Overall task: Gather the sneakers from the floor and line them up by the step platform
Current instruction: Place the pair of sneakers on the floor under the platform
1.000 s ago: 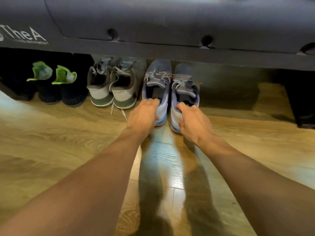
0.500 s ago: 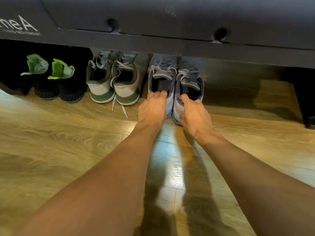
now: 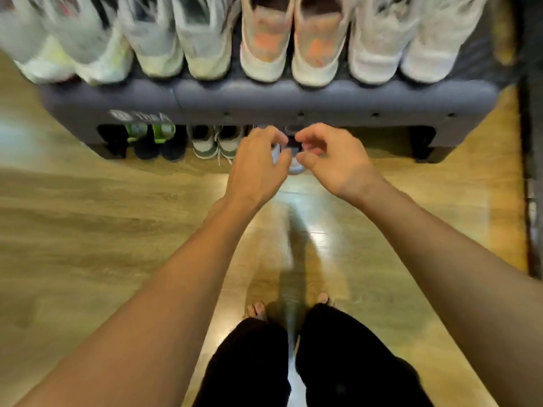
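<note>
Where the wooden floor (image 3: 88, 230) runs up to the wall, the dark grey step platform (image 3: 323, 98) stands across the top of the view, with white lettering too blurred to read at its left end. Eight pale sneakers (image 3: 264, 54) stand in a row on top of it, heels outward, the middle two marked with orange. Two bare forearms reach forward from the bottom corners above black trousers (image 3: 258, 362) and bare toes (image 3: 257, 309).

Both hands hover close together in front of the platform's underside. The left hand (image 3: 258, 163) has its fingers loosely curled with the thumb apart, its grip released and holding nothing; the right hand (image 3: 335, 163) is likewise loosely curled and holds nothing.

Tucked under the platform from the left are a black pair with green tongues (image 3: 152, 139), then a grey-and-green pair (image 3: 217, 142) with a lace trailing onto the floor. Just beside that pair, the pale blue pair (image 3: 294, 168) sits mostly hidden behind the two hands, only its heels showing between them.
</note>
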The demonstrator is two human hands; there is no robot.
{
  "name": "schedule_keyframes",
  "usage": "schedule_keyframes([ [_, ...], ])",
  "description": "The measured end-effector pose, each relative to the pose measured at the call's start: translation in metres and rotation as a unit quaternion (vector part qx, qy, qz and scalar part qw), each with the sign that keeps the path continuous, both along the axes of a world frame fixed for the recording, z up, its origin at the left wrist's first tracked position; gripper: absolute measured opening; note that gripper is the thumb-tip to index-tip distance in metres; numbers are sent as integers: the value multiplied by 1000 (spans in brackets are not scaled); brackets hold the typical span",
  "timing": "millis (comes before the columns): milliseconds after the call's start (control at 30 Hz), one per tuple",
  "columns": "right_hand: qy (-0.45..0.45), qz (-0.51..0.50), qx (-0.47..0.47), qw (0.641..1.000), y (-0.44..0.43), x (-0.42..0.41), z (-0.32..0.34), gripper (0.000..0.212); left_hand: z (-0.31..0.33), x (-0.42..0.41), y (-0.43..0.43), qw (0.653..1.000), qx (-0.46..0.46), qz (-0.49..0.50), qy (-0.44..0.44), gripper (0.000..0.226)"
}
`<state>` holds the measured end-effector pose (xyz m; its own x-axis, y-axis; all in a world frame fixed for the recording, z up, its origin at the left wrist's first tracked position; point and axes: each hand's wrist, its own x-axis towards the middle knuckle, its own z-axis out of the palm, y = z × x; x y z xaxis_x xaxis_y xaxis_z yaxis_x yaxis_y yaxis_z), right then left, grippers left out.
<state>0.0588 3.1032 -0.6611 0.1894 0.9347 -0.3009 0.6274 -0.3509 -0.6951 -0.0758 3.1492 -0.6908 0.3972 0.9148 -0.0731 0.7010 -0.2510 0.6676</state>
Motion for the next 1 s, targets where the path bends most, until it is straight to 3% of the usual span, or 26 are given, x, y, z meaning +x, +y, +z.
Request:
schedule_keyframes([
  [167,37,-90,64,993,-51,15,228,31,239,3,-22,996,37,-25,-71,22],
  [333,5,-173,155,973,-105,18,399,31,404,11,-55,983,70,-96,-139,21],
  [467,-45,-217,224,949,-153,14,496,31,497,30,-82,956,98,-188,-201,16],
  [667,-145,-308,299,891,-240,10,611,34,620,83,-141,886,139,-319,-306,13],
  [1000,-312,-484,339,744,-460,2,760,35,778,156,-340,739,127,-512,-419,11],
])
